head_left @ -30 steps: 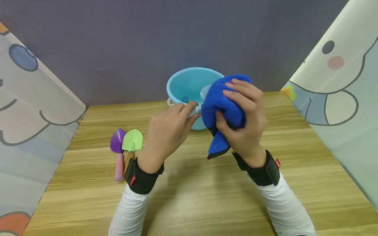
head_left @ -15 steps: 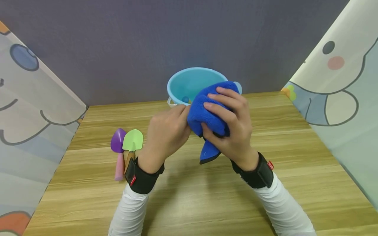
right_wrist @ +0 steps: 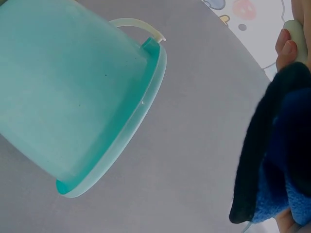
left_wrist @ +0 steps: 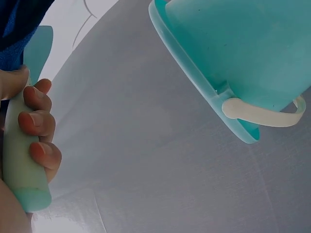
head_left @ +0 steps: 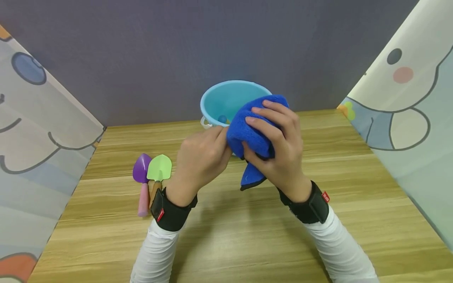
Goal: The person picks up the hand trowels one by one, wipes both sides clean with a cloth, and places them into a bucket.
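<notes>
In the head view my left hand (head_left: pixel 201 159) grips the handle of a light blue toy shovel. The left wrist view shows fingers curled round its pale handle (left_wrist: pixel 26 150), with a bit of the teal blade (left_wrist: pixel 40 51) beyond the thumb. A blue cloth (head_left: pixel 249 135) with a dark edge wraps the shovel's far part, so most of the blade is hidden. My right hand (head_left: pixel 279 145) holds the cloth from the right, thumb below and fingers on top. One cloth corner hangs down. Both hands are above the table, in front of a light blue bucket (head_left: pixel 212 100).
The bucket stands against the grey back panel (head_left: pixel 155 63) with small balls inside and a white handle. Left of my left hand, a purple toy shovel (head_left: pixel 141 167) with a pink handle and a green one (head_left: pixel 159 169) lie on the wooden table (head_left: pixel 226 251). Cartoon-printed panels flank both sides.
My right hand and the cloth have moved left towards my left hand, then slightly back up and right. The blade, seen earlier beyond the cloth, is now covered in the head view.
</notes>
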Available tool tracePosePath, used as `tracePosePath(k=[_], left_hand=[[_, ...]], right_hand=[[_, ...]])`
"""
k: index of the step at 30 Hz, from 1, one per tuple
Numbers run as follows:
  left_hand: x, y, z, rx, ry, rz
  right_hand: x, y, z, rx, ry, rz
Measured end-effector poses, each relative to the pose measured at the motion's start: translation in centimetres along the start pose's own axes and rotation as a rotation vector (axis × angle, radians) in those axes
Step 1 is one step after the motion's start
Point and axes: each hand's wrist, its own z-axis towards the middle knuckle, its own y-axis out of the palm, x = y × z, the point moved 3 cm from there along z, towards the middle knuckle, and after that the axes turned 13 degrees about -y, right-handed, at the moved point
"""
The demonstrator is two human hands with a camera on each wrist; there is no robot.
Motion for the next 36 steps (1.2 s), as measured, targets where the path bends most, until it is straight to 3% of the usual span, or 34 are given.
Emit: tracePosePath(k=[22, 31, 36], left_hand=[[0.0, -0.3, -0.1, -0.013, 0.01, 0.024], [0.1, -0.5, -0.1, -0.011, -0.003, -0.009], [0.1, -0.5, -0.1, -0.002, -0.004, -0.02]], right_hand=[[1.0, -0.4, 0.0, 0.069, 0.045, 0.025], [1.6, -0.6, 0.0, 0.171, 0.07, 0.033], [1.8, -0.8, 0.1, 0.176, 0.078, 0.031]])
